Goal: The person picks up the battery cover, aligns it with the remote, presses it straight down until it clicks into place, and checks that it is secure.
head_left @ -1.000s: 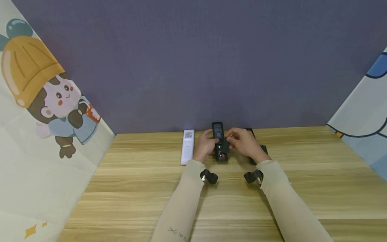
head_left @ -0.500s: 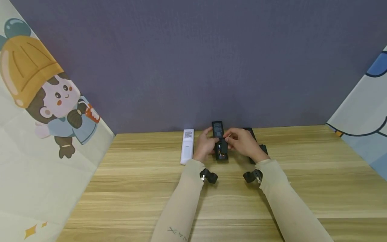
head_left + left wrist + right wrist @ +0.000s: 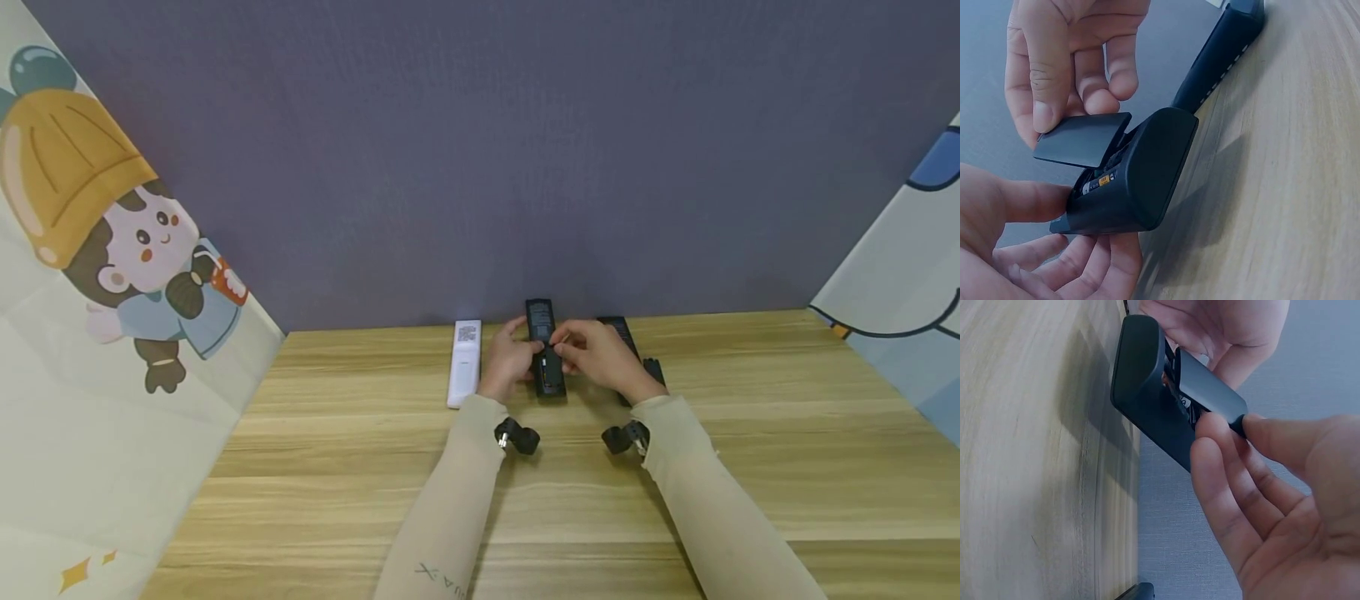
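My left hand grips a black remote control with its back turned up, fingers below and thumb on top in the left wrist view. In the remote's uncovered compartment lies at least one battery with an orange band. My right hand pinches the black battery cover between thumb and fingers. The cover is tilted over the compartment; one end sits at the remote's opening and the pinched end stands raised. The right wrist view has part of the compartment hidden by fingers and cover.
A white remote lies face down left of my left hand. Beyond my right hand lie another black remote, partly hidden, and a smaller black object. A dark blue-grey panel rises at the wooden table's back edge.
The battery cover has moved left from the remote's right side to over the compartment, hiding more of it. My right hand has shifted slightly left; my left hand stays on the remote.
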`<state>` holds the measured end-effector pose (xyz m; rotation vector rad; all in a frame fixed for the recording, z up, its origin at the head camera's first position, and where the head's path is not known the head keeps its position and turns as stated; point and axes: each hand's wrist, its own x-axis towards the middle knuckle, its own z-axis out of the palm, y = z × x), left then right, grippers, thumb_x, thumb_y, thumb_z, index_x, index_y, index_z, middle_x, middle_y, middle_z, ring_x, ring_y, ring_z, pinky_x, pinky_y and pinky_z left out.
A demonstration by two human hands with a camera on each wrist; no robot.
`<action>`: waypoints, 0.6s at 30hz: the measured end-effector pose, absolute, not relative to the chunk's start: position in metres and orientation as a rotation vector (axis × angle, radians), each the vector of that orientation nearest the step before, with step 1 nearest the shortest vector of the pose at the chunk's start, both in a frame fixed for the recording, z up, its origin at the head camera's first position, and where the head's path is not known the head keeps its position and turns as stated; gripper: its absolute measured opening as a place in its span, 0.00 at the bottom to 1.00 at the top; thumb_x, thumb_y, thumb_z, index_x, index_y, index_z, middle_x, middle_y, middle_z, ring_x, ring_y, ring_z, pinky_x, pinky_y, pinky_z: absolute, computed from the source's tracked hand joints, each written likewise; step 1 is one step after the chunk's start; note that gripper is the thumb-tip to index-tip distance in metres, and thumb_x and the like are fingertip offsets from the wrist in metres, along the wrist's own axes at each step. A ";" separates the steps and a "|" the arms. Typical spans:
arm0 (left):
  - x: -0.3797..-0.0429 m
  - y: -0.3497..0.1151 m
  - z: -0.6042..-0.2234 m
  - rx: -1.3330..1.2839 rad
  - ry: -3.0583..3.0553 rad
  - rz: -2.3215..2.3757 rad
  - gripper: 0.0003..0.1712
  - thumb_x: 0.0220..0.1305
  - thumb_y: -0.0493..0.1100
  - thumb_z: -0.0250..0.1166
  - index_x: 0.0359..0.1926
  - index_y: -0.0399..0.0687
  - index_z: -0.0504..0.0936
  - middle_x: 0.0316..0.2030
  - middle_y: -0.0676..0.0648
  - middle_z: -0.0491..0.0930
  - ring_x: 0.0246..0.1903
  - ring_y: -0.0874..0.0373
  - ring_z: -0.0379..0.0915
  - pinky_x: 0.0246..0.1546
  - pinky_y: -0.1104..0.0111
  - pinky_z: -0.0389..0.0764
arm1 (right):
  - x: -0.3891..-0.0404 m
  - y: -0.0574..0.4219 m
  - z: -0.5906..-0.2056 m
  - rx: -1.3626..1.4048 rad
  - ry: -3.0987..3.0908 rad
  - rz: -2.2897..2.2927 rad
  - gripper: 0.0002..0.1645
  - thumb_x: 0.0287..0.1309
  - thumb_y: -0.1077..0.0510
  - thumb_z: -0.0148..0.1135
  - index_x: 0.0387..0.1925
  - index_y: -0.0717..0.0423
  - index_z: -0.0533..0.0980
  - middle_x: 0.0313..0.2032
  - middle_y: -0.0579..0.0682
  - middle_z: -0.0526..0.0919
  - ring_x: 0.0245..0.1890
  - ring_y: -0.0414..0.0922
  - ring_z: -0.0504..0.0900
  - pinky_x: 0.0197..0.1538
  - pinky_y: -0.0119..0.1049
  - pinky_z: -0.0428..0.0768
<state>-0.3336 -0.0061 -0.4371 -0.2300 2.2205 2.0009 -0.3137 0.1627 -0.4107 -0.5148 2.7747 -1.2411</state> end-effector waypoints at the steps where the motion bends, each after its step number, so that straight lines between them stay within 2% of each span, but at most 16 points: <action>1: -0.334 -0.006 -0.437 -0.234 2.217 2.001 0.33 0.69 0.36 0.64 0.73 0.58 0.71 0.52 0.36 0.84 0.38 0.51 0.85 0.29 0.64 0.85 | -0.314 0.163 -0.411 -0.514 2.773 -1.241 0.08 0.73 0.59 0.60 0.49 0.52 0.81 0.30 0.50 0.88 0.32 0.54 0.88 0.35 0.40 0.84; 4: -0.334 -0.007 -0.437 -0.233 2.214 2.003 0.32 0.69 0.37 0.65 0.73 0.55 0.71 0.51 0.37 0.84 0.38 0.52 0.84 0.30 0.64 0.85 | -0.313 0.163 -0.411 -0.519 2.764 -1.247 0.08 0.73 0.59 0.60 0.49 0.52 0.81 0.30 0.50 0.88 0.32 0.54 0.87 0.36 0.42 0.85; 10: -0.335 -0.007 -0.438 -0.202 2.220 2.035 0.28 0.68 0.37 0.65 0.69 0.42 0.75 0.48 0.38 0.84 0.35 0.54 0.82 0.26 0.68 0.83 | -0.316 0.163 -0.415 -0.525 2.751 -1.265 0.08 0.72 0.59 0.60 0.48 0.53 0.81 0.29 0.51 0.88 0.32 0.55 0.87 0.38 0.49 0.87; 18: -0.335 -0.008 -0.438 -0.200 2.190 2.066 0.25 0.68 0.38 0.65 0.65 0.42 0.78 0.46 0.40 0.84 0.31 0.57 0.80 0.27 0.66 0.83 | -0.315 0.162 -0.413 -0.524 2.753 -1.250 0.08 0.72 0.59 0.60 0.49 0.53 0.81 0.30 0.51 0.88 0.32 0.55 0.87 0.39 0.49 0.87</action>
